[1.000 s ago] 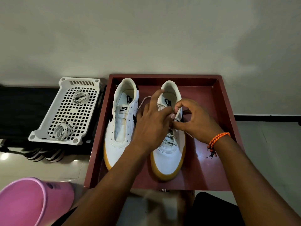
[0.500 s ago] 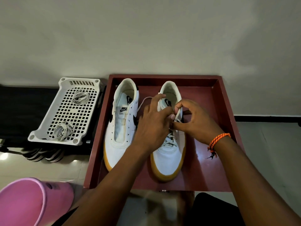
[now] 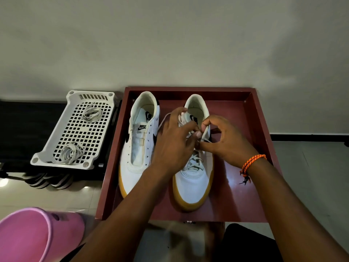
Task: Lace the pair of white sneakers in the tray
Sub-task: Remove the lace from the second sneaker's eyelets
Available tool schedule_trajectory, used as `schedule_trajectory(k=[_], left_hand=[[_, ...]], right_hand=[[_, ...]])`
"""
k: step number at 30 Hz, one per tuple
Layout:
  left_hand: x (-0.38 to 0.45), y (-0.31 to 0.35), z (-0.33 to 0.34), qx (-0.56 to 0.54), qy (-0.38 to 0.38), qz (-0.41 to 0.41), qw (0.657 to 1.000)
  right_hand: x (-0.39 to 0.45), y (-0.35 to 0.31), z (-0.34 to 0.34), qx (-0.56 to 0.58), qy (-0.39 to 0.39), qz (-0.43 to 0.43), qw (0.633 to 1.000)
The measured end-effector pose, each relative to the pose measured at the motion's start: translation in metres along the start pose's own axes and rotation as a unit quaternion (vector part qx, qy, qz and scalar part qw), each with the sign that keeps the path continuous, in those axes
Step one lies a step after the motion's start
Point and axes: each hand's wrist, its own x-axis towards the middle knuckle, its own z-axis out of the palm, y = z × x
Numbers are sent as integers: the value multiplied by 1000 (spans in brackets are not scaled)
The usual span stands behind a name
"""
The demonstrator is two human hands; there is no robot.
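Two white sneakers with tan soles stand side by side in a dark red tray (image 3: 260, 129). The left sneaker (image 3: 139, 148) has no lace in its eyelets. The right sneaker (image 3: 194, 182) carries a white lace (image 3: 194, 159) crossed over its lower eyelets. My left hand (image 3: 173, 146) lies over the right sneaker's upper eyelets, fingers curled on the lace, and a loop of lace runs out to its left. My right hand (image 3: 224, 142) pinches a lace end between thumb and forefinger at the shoe's right eyelet row. The hands hide the upper lacing.
A white perforated basket (image 3: 62, 148) left of the tray holds two coiled lace bundles (image 3: 70, 153). A pink plastic tub (image 3: 28, 237) sits at the lower left. A plain wall rises behind the tray. Glossy floor tiles lie to the right.
My left hand's fingers have curled down a little over the shoe's tongue. My right hand keeps its pinch on the lace in nearly the same place. The sneakers have not moved.
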Motion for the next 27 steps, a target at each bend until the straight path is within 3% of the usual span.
schedule_trajectory(k=[3,8,11,13,16,20,27], left_hand=[[0,1,2,-15,4,5,1000],[5,-1,-5,-154,4,-47,987],[8,5,-24,-333,30,-154,930],[13,4,-39,-398,71,-208,891],[14,-3,-42,-339,100,-190,916],[11,-12,-23,-180,63,-69,979],[8,-7,-26,-133,-15,-69,989]], right_hand=[[0,-2,0,-6,-5,3,1000],[1,-3,-1,-1,-4,14,1000],[-1,-4,-5,21,-4,28,999],[-2,-5,-5,30,-5,34,999],[-1,-5,-2,3,-7,22,1000],[-2,-6,7,-26,8,33,999],[-2,-12,28,-138,53,-56,987]])
